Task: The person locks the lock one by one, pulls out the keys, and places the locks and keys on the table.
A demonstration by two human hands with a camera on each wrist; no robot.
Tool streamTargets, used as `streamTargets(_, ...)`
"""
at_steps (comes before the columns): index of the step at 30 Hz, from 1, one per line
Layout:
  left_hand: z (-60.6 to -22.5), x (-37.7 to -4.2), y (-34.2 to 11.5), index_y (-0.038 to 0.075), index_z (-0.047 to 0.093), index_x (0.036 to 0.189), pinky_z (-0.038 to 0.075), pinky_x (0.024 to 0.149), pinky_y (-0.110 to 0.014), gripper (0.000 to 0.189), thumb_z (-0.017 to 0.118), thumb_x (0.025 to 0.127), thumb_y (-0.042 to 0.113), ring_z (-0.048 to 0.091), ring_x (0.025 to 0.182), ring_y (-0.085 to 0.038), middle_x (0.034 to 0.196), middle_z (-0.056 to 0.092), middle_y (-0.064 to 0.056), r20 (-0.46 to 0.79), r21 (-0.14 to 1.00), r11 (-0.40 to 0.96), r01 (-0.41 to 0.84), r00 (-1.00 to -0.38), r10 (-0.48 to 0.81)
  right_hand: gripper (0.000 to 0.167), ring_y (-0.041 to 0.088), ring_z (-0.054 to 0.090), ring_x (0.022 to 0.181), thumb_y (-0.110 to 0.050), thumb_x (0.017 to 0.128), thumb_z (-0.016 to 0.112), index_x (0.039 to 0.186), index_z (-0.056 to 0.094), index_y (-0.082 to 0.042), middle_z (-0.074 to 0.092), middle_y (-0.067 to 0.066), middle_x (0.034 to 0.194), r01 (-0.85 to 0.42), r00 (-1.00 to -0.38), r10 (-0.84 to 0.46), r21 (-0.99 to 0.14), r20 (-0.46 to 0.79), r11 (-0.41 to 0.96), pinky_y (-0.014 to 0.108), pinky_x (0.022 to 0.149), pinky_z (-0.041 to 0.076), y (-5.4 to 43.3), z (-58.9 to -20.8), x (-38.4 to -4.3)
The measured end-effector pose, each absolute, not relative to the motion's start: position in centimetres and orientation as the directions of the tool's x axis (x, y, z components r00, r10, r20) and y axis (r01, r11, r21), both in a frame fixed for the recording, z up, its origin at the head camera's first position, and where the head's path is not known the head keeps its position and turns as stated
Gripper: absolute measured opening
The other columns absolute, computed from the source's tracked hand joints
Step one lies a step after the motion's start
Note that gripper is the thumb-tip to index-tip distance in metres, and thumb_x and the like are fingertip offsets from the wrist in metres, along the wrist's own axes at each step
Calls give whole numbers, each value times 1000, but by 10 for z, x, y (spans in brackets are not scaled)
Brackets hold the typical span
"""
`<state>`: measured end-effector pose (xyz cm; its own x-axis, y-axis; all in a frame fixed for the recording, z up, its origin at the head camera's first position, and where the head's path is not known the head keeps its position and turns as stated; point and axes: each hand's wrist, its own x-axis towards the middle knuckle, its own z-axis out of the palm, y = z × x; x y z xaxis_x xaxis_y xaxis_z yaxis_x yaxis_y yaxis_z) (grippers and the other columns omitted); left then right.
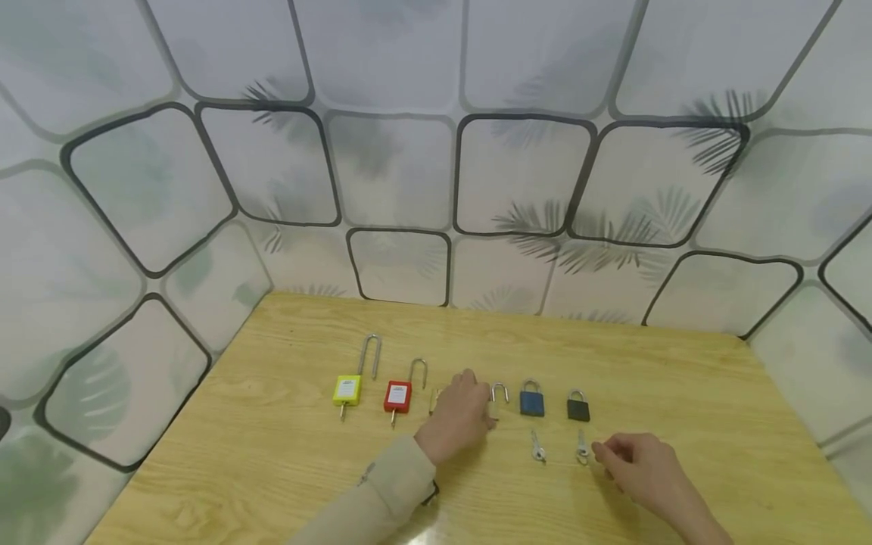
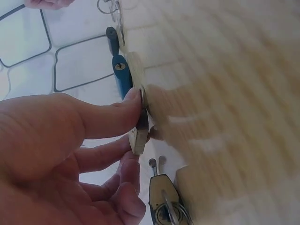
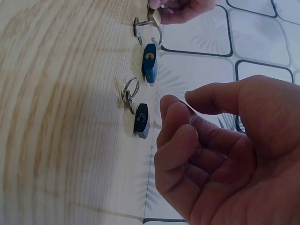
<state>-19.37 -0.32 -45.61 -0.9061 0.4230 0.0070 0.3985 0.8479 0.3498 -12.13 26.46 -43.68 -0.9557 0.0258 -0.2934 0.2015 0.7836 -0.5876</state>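
My left hand pinches a brass padlock between thumb and fingers, close over the wooden table. Its shackle stands raised and open beyond the fingers. Another brass padlock, with a key ring at its keyhole end, lies beside that hand and is mostly hidden in the head view. My right hand hovers at the right with loosely curled fingers and nothing in them. Close to its fingertips lie keys on a ring, just in front of a black padlock with its shackle closed.
Between the hands lie a blue padlock and its keys. On the left, a yellow padlock and a red padlock have raised shackles and keys inserted. A patterned wall covering borders the table.
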Motion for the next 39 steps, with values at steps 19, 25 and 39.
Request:
streamTargets(19,-455,-196,-16,6,75,103,51,67,-19,27,84,86,25,58,74,-3,87,70,3,49,836,501,223,-941,336,26,9,62,66,-31,104,61,105,75,-9,71,-1,79,151,-977,20,-628,-211,763,24,55,50,260,-434,-120)
streamTargets(25,-446,-190,-20,15,76,89,53,65,-23,22,88,81,32,63,73,-7,82,72,6,-12,926,364,101,-956,294,27,6,72,77,-28,105,61,120,71,-8,79,5,100,-2,-1000,9,-764,10,645,26,62,59,243,-427,-112)
streamTargets(39,-442,-180,-23,15,72,79,50,62,-23,23,91,77,28,63,71,-10,83,71,6,-71,951,307,37,-940,333,35,-6,67,112,3,101,58,135,62,-2,69,-12,131,-411,-912,-154,-834,381,367,27,74,63,213,-421,-109)
